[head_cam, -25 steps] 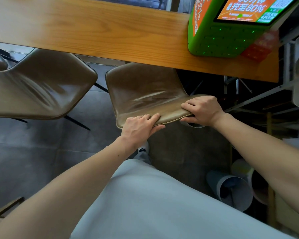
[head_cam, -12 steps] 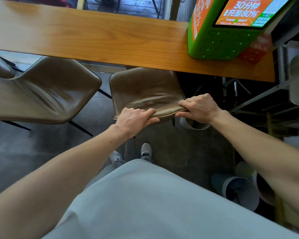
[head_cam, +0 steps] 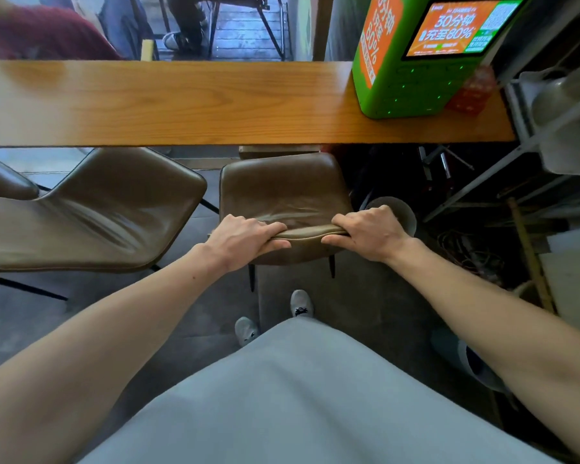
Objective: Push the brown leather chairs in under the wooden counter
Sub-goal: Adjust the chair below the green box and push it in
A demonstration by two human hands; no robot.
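Head view: both hands closed on the top edge of the backrest of 1 brown leather chair (head_cam: 283, 192), centre frame. Left hand (head_cam: 245, 237) wraps the edge w/ fingers curled over the top and thumb underneath, full grip. Right hand (head_cam: 370, 232) does the same at the other end, knuckles up. Chair's front sits at the near edge of the wooden worktop (head_cam: 181, 102); can't tell how far under it reaches. 2 thin dark legs show below the backrest, the rest hidden.

2nd chair (head_cam: 91, 212) at left of frame, untouched, well out from the worktop, cut off by the left edge. A 3rd chair's corner (head_cam: 4, 180) pokes in at far left, mostly out of frame.

Green charging kiosk (head_cam: 416, 65) stands on the worktop, upper right, top cut off. 2 grey shoes (head_cam: 301, 303) on the floor below the chair. Clutter at right under the shelving is dark, hard to make out.
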